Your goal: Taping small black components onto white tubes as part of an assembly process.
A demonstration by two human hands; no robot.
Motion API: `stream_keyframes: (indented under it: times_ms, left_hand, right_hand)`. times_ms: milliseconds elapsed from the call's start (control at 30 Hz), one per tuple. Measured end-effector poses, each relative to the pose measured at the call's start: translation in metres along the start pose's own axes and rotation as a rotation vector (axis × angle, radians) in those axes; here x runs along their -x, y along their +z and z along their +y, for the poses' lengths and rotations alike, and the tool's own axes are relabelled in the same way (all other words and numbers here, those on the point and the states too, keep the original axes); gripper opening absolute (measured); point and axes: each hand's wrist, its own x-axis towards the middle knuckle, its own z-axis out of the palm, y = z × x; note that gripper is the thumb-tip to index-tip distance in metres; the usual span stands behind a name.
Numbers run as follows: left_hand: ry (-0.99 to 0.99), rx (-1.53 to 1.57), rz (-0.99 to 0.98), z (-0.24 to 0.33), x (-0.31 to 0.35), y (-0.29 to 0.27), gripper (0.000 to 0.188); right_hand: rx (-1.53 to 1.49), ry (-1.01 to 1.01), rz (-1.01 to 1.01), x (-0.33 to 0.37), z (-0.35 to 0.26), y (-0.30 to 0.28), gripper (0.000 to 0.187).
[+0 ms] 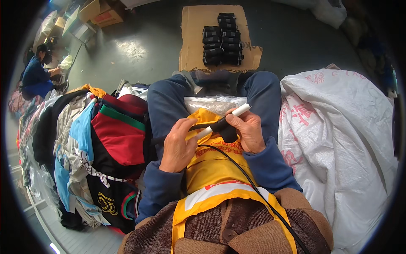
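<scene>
Lying in a big pile on the left are clothes (120, 137). Black rolls (222, 42) sit on cardboard (192, 40) in front. A black cord (242, 168) crosses the yellow apron (207, 169). A white sack (342, 156) fills the right. Over the lap, the left fingers (185, 125) curl around a black strip (220, 124); the right fingers (237, 122) pinch a white stick (242, 109) wrapped in it.

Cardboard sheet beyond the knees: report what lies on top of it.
Black bundles lie in two columns on the cardboard sheet. The cardboard directly beneath them is covered, unseen.
</scene>
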Motion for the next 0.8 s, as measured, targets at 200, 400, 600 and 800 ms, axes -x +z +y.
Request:
stream_keyframes:
  times_ms: [200, 400, 600, 800]
  left_hand:
    - [-0.236, 0.696, -0.423, 0.001, -0.016, 0.015, 0.029]
    - [-0.349, 0.653, -0.416, 0.004, -0.013, 0.01, 0.022]
    - [-0.162, 0.456, -0.314, 0.002, -0.013, 0.011, 0.021]
    - [-0.213, 0.482, -0.294, 0.001, -0.014, 0.016, 0.02]
  right_hand:
    - [0.025, 0.024, -0.116, 0.009, -0.001, 0.012, 0.017]
    - [-0.011, 0.083, -0.217, 0.005, -0.001, 0.006, 0.023]
    - [-0.051, 0.12, -0.237, 0.002, 0.005, 0.005, 0.032]
    - [-0.033, 0.126, -0.233, 0.001, 0.011, 0.002, 0.03]
